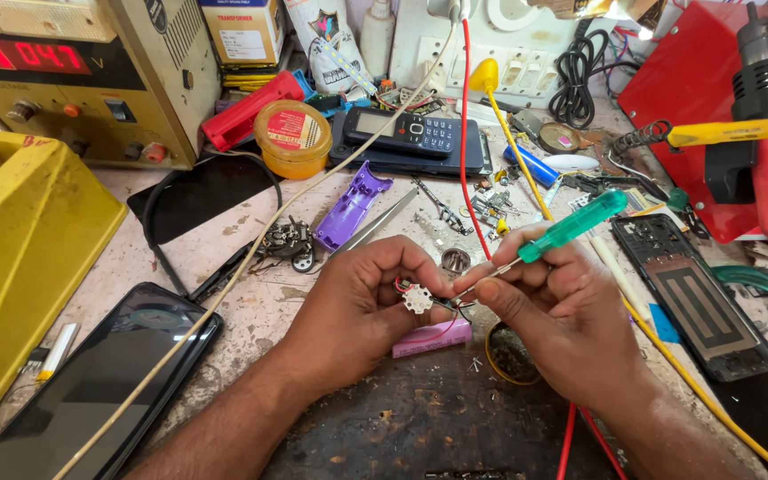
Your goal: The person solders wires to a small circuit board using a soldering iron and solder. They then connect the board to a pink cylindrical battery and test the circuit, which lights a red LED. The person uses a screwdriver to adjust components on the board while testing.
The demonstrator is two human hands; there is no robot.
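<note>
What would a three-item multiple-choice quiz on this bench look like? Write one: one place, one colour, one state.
1. Where does the pink block lie?
A. on the yellow case
B. under the left hand's fingers
C. on the red board

2. What colour is the screwdriver handle in the right hand?
A. clear green
B. black
C. orange

3. How is the small star-shaped board held?
A. lying loose on the bench
B. clamped in a vise
C. pinched in the left hand

Key: 1 B, the pink block sits just below the left hand. 2 A, the screwdriver in the right hand is green. 3 C, left fingertips pinch the star-shaped board.
</note>
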